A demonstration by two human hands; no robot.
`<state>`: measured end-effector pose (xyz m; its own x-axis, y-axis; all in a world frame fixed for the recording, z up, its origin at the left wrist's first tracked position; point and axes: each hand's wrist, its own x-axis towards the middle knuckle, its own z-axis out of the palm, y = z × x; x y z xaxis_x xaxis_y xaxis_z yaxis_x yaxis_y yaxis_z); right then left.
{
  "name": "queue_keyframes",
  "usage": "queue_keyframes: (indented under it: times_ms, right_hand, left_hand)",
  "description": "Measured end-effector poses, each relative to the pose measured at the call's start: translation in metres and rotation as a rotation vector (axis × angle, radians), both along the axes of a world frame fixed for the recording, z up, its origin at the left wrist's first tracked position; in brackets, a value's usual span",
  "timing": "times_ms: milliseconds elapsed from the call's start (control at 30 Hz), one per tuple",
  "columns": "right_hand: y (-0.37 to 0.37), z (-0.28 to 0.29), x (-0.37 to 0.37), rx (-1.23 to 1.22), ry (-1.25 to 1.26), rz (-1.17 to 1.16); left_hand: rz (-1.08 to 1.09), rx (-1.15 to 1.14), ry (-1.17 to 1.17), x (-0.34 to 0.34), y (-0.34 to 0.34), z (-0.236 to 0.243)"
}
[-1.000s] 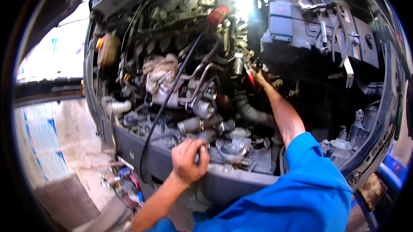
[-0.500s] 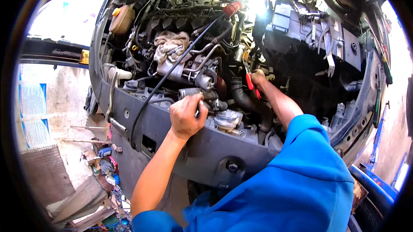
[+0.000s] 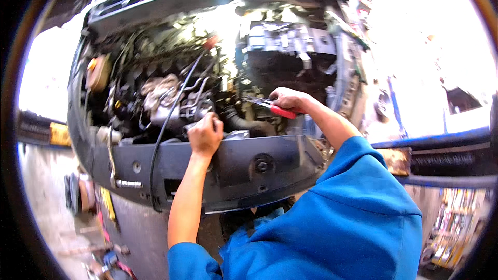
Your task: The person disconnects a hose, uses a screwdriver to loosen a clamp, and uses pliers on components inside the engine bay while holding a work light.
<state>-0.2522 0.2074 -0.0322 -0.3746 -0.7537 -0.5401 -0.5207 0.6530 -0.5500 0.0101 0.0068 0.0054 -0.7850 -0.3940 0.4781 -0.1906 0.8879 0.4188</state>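
My right hand (image 3: 289, 99) is closed round red-handled pliers (image 3: 282, 111) above the right part of the engine bay. Their metal jaws point left, over a thick black hose (image 3: 241, 120). My left hand (image 3: 205, 133) is a curled fist at the inner edge of the dark front panel (image 3: 228, 168). It is beside the engine's pipes; whatever its fingers hold, if anything, is hidden.
A crumpled rag (image 3: 160, 90) lies on the engine. A black cable (image 3: 167, 116) crosses the engine and hangs over the front panel. On that panel's left rests a ratchet wrench (image 3: 128, 183). A fluid tank with a yellow cap (image 3: 98, 72) stands far left.
The view has swung, so the car appears lower and further left. My right hand has lifted the pliers out from among the parts, and they now lie sideways. My left hand stays near the panel edge.
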Motion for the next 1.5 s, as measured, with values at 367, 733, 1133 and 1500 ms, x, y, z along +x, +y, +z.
queue_keyframes:
  times_ms: [367,733,1133,1500]
  right_hand:
    - [0.154,0.095,-0.064,-0.437,0.392,-0.769]
    - [0.070,0.061,-0.216,-0.004,0.746,-0.764]
    - [0.054,0.048,-0.171,-0.477,1.170,-0.638]
    - [0.038,0.037,-0.178,-0.672,1.115,-0.342]
  left_hand:
    - [0.051,0.023,-0.012,-0.001,0.002,-0.004]
    - [0.412,-0.121,-0.164,-0.009,-0.001,-0.007]
    - [-0.003,-0.149,-0.411,-0.100,-0.041,-0.014]
    - [0.372,0.062,-0.757,-0.334,-0.206,-0.127]
